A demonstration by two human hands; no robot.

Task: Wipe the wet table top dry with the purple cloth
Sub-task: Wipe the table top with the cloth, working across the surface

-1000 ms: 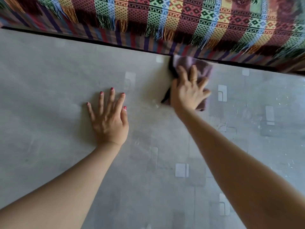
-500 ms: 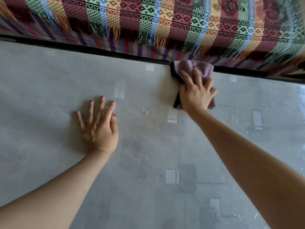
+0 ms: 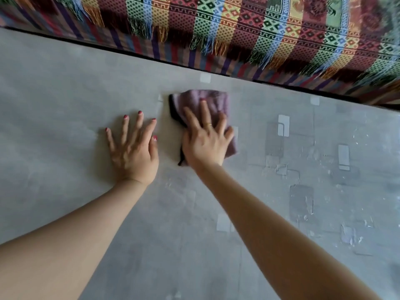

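The purple cloth (image 3: 213,102) lies folded on the grey table top (image 3: 65,100), a dark edge showing along its left side. My right hand (image 3: 205,137) presses flat on the cloth with fingers spread, covering its near half. My left hand (image 3: 133,148) rests palm down on the bare table just left of the cloth, fingers apart, holding nothing. Wet streaks and droplets (image 3: 307,202) glisten on the table to the right of the cloth.
A striped, fringed woven blanket (image 3: 249,29) covers a sofa or bed along the table's far edge (image 3: 194,68). The table surface has a printed pattern of pale and dark squares (image 3: 283,126).
My right hand has pulled the cloth back from the far edge toward me and to the left, closer to my left hand. The left hand stays planted.
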